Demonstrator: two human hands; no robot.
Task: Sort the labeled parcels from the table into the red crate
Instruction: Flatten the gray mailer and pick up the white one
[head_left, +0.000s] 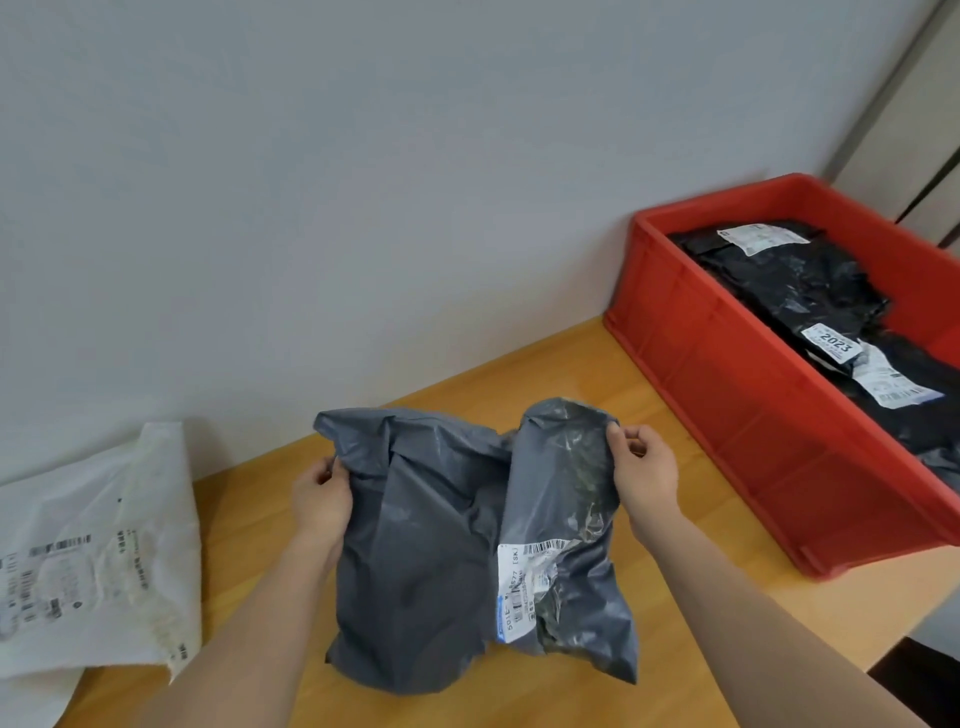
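A big, soft, crinkly grey plastic parcel (431, 545) sits in the middle of the light wooden table (587, 374), close to the near edge. It has a white paper label (519, 587) with black bars stuck on its front. The left hand (319, 501) pinches the parcel's left top edge with curled fingers. The right hand (644, 467) pinches the right top edge, thumb on the front. The two hands are apart, one on each side of the parcel. A big red plastic crate (737, 415) stands at the right edge of the table, by the grey wall (363, 182). Inside it lie shiny black plastic parcels (795, 291) with white labels on them. A flat white plastic parcel (98, 551) with black printing lies at the left edge of the table, well apart from the grey one.
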